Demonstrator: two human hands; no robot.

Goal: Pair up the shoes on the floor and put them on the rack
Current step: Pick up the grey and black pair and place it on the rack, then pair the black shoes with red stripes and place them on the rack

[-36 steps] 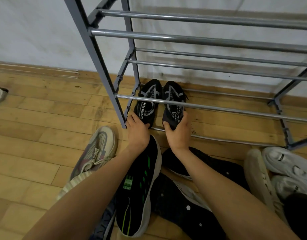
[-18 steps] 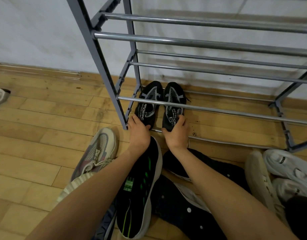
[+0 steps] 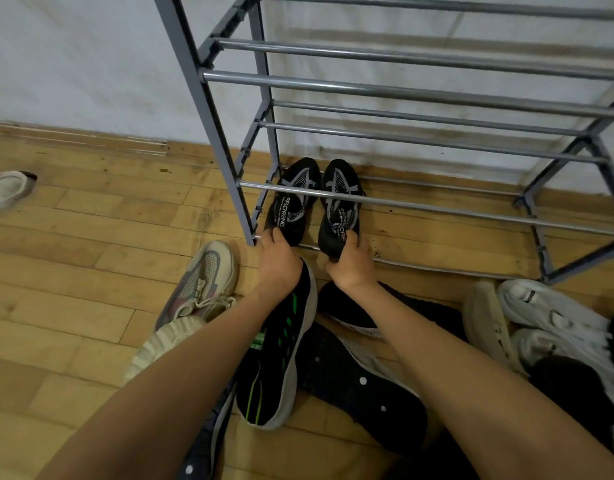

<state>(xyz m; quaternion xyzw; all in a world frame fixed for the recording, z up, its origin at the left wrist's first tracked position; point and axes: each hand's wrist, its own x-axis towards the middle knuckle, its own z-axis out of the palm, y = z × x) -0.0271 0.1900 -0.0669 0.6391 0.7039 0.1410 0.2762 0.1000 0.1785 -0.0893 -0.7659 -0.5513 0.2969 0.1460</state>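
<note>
Seating black mesh shoes [image 3: 293, 206] on the grey metal rack [image 3: 402, 88].
Left hand [image 3: 277, 263] and right hand [image 3: 352, 268] each grip a heel; release next, then pair the shoes lying nearer.

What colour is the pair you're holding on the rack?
The pair is black with grey webbed markings; head view.

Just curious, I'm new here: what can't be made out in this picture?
Head view:
Heels of the two black mesh shoes: covered by the left hand and right hand.
Pale beige sneaker: cut off by the left edge.
Grey metal rack: top cut off by the upper edge.
</note>
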